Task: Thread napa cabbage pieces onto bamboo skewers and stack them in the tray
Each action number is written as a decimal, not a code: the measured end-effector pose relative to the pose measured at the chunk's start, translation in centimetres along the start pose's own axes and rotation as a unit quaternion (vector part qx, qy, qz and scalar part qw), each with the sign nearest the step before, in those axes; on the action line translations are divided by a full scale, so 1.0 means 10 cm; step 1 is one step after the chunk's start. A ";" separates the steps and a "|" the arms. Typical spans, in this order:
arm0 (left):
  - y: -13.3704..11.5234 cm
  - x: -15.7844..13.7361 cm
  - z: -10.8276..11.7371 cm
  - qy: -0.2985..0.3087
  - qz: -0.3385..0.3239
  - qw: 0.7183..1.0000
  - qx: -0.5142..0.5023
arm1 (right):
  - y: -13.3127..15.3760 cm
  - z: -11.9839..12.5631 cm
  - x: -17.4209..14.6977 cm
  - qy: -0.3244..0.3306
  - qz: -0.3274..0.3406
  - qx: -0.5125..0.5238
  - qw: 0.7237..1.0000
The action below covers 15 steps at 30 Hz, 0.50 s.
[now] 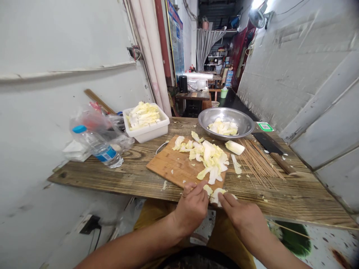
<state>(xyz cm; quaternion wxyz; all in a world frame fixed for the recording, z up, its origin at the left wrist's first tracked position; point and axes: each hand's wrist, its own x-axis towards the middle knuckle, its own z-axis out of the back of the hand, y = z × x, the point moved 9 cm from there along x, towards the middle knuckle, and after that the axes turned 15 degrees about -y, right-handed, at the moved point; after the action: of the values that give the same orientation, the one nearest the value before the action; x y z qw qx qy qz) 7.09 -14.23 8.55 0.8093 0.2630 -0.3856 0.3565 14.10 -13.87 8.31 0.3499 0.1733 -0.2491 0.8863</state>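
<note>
My left hand (193, 203) is closed in a pinch at the cutting board's near edge; what its fingers hold is hidden. Beside it my right hand (242, 215) pinches a pale cabbage piece (216, 195) at the table's edge. Past my right wrist a thin bamboo skewer (294, 229) sticks out over the floor; whether it runs through that piece is hidden. Cut cabbage leaves (210, 157) lie heaped on the wooden cutting board (168, 164), just beyond my hands. A cabbage core (235, 147) and loose bamboo skewers (259, 164) lie to the right.
A steel bowl (246, 130) with cabbage pieces stands behind the board. At the back left is a white tub (150, 133) of cabbage. A cleaver (273, 151) rests at the right. A water bottle (105, 151) and plastic bags (91, 121) are by the left wall.
</note>
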 end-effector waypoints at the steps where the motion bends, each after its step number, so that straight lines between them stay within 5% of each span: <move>1: 0.01 0.00 -0.01 0.002 0.003 1.000 0.001 | 0.00 -0.01 0.00 0.005 0.000 0.000 1.000; 15: 0.02 -0.04 -0.06 0.016 0.020 1.000 -0.008 | 0.04 -0.13 0.03 0.027 -0.003 0.002 1.000</move>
<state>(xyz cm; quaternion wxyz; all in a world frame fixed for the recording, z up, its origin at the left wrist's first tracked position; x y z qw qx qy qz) 7.03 -13.78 7.93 0.8102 0.2427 -0.3807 0.3738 13.46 -13.27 7.30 0.3591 0.1502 -0.2374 0.8900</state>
